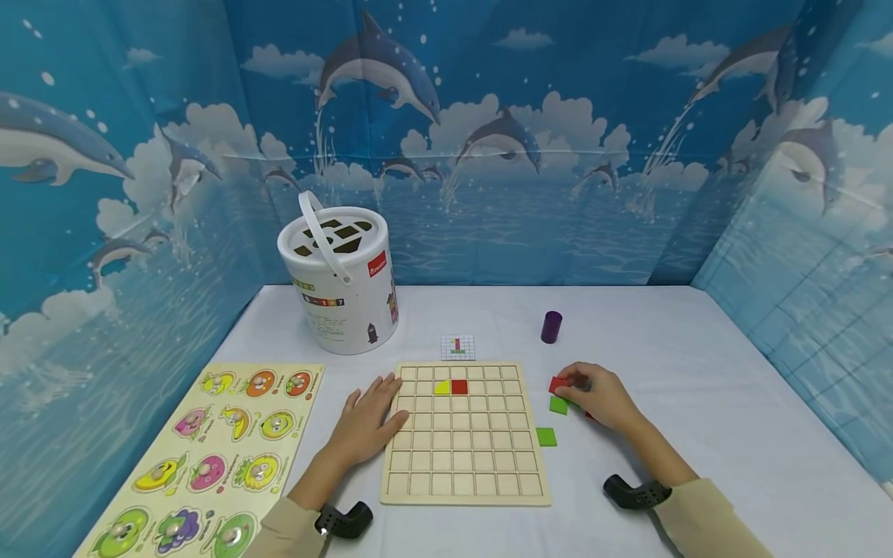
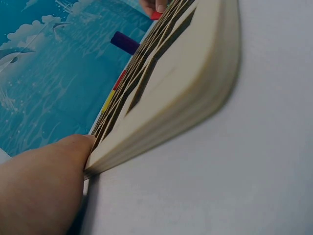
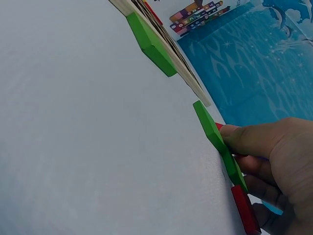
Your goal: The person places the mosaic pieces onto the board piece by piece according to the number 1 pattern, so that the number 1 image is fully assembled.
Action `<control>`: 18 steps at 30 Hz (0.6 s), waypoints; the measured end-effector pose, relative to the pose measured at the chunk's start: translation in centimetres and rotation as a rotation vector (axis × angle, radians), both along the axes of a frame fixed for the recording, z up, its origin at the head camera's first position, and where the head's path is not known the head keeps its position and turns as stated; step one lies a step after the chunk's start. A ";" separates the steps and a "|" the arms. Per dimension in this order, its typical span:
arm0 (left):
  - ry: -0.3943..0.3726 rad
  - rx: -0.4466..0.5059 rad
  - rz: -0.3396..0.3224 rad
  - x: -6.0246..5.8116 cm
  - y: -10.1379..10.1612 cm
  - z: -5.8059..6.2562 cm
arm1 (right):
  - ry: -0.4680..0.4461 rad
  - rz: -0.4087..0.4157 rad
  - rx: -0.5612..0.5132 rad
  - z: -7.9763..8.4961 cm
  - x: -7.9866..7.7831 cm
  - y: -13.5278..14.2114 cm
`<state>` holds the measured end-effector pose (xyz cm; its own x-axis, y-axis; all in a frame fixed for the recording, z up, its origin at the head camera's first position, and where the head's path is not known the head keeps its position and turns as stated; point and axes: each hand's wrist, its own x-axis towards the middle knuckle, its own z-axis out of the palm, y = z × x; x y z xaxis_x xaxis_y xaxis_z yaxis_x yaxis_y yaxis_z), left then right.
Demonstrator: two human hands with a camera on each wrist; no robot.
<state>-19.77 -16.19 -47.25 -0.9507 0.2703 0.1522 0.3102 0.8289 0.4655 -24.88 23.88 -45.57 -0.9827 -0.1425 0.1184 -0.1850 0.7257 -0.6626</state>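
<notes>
A wooden grid board (image 1: 463,463) lies on the table, with a yellow piece (image 1: 443,387) and a red square tile (image 1: 459,387) side by side in its second row. My left hand (image 1: 370,422) rests on the board's left edge, fingers spread and extended. Right of the board, my right hand (image 1: 598,395) pinches another red tile (image 1: 557,384), mostly hidden behind the thumb in the right wrist view. Beneath that hand are a green tile (image 3: 207,124), a second green tile (image 3: 234,169) and a red block (image 3: 246,210). One more green tile (image 1: 546,437) lies against the board's right edge.
A small pattern card (image 1: 457,348) lies behind the board, and a purple cylinder (image 1: 551,327) stands at the back right. The white lidded bucket (image 1: 342,310) is at the back left. A fruit puzzle board (image 1: 230,457) covers the left side of the table.
</notes>
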 end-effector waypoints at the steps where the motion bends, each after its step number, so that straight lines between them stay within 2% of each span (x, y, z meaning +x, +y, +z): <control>1: 0.001 0.000 -0.001 0.0 0.0 0.0 | 0.002 -0.001 0.000 0.0 0.0 0.0; 12: 0.013 0.001 -0.006 0.0 0.0 0.1 | 0.067 0.027 -0.017 0.0 0.1 0.0; 18: 0.013 0.009 -0.007 0.1 0.0 0.1 | 0.055 0.028 -0.041 0.1 0.2 -0.2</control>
